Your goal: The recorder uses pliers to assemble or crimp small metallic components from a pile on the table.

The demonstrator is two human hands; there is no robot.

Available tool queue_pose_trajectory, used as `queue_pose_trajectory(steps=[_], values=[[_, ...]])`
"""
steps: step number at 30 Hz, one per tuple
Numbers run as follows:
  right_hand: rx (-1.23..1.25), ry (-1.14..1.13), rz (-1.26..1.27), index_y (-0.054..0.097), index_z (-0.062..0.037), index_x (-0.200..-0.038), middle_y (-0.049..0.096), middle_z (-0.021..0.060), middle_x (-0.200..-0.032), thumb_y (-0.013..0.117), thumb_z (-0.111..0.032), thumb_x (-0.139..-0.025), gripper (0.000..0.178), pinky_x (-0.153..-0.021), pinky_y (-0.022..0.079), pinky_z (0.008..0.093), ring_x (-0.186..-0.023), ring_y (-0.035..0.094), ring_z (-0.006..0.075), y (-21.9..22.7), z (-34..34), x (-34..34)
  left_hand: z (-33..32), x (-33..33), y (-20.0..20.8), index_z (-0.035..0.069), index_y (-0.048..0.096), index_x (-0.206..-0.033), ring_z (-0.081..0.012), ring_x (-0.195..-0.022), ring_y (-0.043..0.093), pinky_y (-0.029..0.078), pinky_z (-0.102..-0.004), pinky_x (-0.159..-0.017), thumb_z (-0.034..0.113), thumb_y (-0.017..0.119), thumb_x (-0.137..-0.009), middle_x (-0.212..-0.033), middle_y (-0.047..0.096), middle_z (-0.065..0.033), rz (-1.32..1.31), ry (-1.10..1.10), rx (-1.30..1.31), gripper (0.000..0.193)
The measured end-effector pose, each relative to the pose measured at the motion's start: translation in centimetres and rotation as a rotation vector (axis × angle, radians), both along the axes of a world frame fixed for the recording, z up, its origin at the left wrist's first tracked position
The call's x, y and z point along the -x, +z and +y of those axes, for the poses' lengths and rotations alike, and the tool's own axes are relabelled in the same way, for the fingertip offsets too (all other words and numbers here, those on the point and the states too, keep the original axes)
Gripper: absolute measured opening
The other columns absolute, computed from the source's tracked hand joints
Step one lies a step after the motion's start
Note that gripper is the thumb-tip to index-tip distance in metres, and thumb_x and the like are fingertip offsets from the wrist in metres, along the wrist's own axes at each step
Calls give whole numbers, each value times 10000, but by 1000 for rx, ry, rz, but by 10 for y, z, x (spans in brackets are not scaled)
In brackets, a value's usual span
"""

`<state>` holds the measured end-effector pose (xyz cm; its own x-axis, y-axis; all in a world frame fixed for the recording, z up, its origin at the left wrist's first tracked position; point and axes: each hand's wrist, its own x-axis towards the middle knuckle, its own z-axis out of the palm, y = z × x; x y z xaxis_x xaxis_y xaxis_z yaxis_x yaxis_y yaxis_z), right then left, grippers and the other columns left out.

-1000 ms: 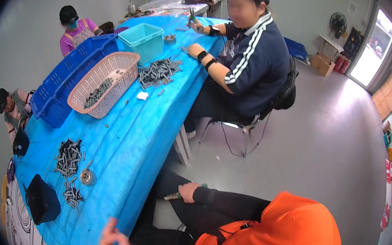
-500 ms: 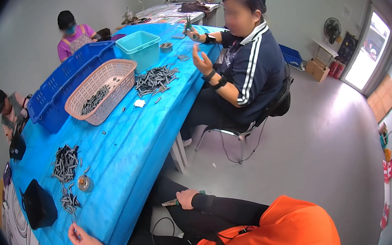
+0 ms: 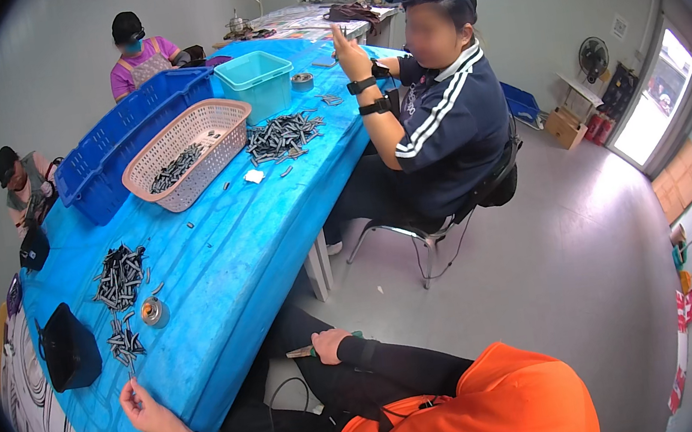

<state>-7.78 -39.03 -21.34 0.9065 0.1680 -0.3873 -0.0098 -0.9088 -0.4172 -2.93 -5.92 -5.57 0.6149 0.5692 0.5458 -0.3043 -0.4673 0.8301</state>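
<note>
My left hand is over the table's near left corner, thumb and fingers drawn together in a pinch. Its fingertips meet the near end of a small pile of dark grey, finger-length pieces; whatever sits between them is too small to make out. A larger pile of the same pieces lies just beyond. Low over my lap, my right hand is closed round green-handled pliers, whose tapered metal jaws point left. A round tin with an orange-brown top stands beside the piles.
A black bin stands left of the piles on the blue-covered table. Farther off are a pink basket holding pieces, a blue crate, a teal tub and another pile. A co-worker sits at the right; two people work opposite.
The view has shifted slightly, so the table sits a little lower and farther right. My left fingertips now meet the pile's near end. The co-worker's raised hands have come together.
</note>
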Motion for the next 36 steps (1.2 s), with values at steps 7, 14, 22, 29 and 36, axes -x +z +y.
queue_pose_trajectory(steps=[7, 14, 22, 29, 36], values=[[-7, -14, 30, 551, 49, -1064, 650, 232, -1030, 536, -141, -807, 319, -849, 495, 438, -1000, 630, 360, 9, -1, 2, 0, 0, 1, 7, 628, -936, -52, -699, 406, 359, -208, -626, 135, 631, -902, -833, 558, 32, 21, -13, -7, 132], [-5, 9, 0, 564, 88, -1003, 646, 275, -929, 599, -157, -718, 378, -779, 517, 472, -896, 645, 402, -4, 5, 3, -1, 7, 4, 35, 666, -973, -75, -704, 513, 422, -215, -613, 134, 663, -872, -840, 614, 10, 74, -12, 52, 142], [78, -5, 19, 515, 27, -1043, 629, 261, -997, 611, -172, -799, 329, -829, 490, 473, -960, 605, 409, 5, -13, 5, -19, -12, 27, 9, 686, -873, -20, -651, 445, 321, -183, -552, 104, 717, -807, -772, 607, 26, 222, -298, 78, 120], [81, 14, 25, 522, 25, -1025, 638, 242, -973, 581, -152, -809, 285, -830, 483, 468, -954, 604, 398, 4, -11, 5, -25, -46, 55, 10, 706, -914, -16, -661, 465, 345, -192, -544, 133, 713, -814, -783, 629, 30, 384, -381, 272, 158], [29, -21, 14, 519, 22, -1015, 636, 245, -973, 566, -132, -800, 268, -835, 476, 473, -965, 598, 404, 6, -13, 11, -14, -68, 45, 33, 701, -920, -19, -608, 435, 333, -187, -528, 174, 718, -809, -772, 615, 36, 525, -482, 366, 180]])
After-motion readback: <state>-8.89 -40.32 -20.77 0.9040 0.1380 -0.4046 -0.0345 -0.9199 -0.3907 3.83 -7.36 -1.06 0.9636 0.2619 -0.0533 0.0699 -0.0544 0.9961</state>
